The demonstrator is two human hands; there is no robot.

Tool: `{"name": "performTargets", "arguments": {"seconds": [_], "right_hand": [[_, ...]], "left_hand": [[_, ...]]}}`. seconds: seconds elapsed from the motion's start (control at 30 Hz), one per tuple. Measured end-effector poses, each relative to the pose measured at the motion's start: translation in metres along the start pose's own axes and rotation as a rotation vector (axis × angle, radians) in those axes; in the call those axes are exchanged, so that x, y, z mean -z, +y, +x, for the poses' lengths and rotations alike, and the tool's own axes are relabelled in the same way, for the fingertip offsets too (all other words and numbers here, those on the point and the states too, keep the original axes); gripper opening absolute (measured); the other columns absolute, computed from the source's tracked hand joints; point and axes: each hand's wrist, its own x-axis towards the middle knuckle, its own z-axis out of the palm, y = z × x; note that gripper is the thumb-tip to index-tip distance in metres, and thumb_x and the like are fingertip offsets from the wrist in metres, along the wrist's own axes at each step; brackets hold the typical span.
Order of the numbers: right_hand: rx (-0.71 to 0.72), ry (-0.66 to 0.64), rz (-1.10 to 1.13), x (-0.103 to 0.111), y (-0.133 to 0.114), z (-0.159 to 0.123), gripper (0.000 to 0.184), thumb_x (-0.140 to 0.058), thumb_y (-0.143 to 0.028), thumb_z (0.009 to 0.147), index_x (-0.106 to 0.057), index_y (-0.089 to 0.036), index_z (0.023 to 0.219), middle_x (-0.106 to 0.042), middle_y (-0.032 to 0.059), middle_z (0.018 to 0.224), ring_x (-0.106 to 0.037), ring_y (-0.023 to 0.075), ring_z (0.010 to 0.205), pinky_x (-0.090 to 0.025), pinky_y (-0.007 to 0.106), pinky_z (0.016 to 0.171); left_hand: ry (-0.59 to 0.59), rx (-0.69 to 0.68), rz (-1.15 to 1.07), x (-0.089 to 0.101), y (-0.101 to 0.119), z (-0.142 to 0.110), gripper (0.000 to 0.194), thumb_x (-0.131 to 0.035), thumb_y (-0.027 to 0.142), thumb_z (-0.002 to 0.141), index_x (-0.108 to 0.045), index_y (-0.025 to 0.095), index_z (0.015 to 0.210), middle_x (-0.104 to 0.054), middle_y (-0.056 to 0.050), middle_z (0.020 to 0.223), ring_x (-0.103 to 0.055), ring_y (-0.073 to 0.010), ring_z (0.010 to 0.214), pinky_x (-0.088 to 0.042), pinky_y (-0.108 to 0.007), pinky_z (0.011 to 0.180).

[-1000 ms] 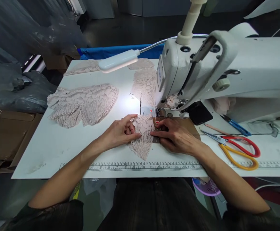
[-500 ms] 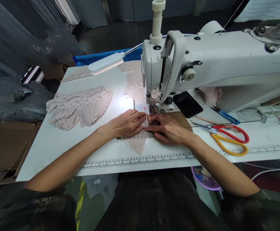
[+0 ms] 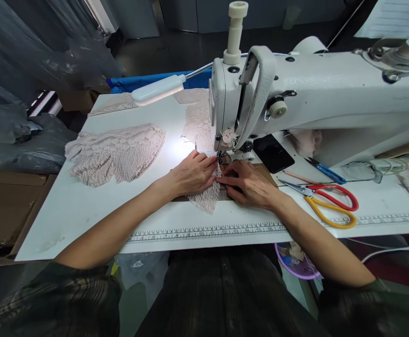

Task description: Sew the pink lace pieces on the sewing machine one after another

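A small pink lace piece (image 3: 204,200) lies on the white table (image 3: 85,206) just in front of the needle area of the white sewing machine (image 3: 313,103). My left hand (image 3: 192,174) lies on the lace's left side, fingers flat and pointing toward the presser foot (image 3: 223,158). My right hand (image 3: 248,185) presses on the lace's right edge, fingers stretched out flat over a brown plate. The two hands' fingertips nearly meet at the foot. Much of the lace is hidden under both hands.
A stack of pink lace pieces (image 3: 115,152) lies at the left, more lace (image 3: 197,119) behind the machine head. A white lamp (image 3: 157,90) hangs over the table. Red and yellow scissors (image 3: 331,203), blue snips (image 3: 325,171), a pencil and a black phone (image 3: 273,152) lie at the right. A ruler (image 3: 208,231) runs along the front edge.
Both hands have slid the lace piece away from me toward the presser foot; less of the lace shows in front of the hands. My head view shifted slightly.
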Motion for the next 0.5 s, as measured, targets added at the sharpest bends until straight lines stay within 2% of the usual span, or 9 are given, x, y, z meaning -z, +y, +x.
{"name": "performTargets", "arguments": {"seconds": [0.27, 0.5], "right_hand": [[-0.017, 0.016, 0.007, -0.003, 0.001, -0.001, 0.031, -0.055, -0.022, 0.091, -0.071, -0.027, 0.118, -0.06, 0.0111, 0.112, -0.052, 0.027, 0.11, -0.049, 0.048, 0.093], [-0.023, 0.008, 0.009, -0.001, 0.0, -0.001, 0.03, -0.055, -0.022, 0.092, -0.072, -0.027, 0.117, -0.06, 0.012, 0.113, -0.052, 0.028, 0.109, -0.047, 0.049, 0.093]], "left_hand": [[0.062, 0.114, -0.249, -0.007, -0.003, -0.008, 0.039, -0.042, 0.035, 0.098, -0.061, 0.016, 0.127, -0.058, -0.013, 0.14, -0.057, -0.0286, 0.105, -0.04, -0.048, 0.09], [0.103, 0.123, -0.298, -0.012, -0.003, -0.009, 0.038, -0.044, 0.034, 0.096, -0.061, 0.017, 0.126, -0.057, -0.013, 0.142, -0.057, -0.0294, 0.108, -0.038, -0.051, 0.093]]}}
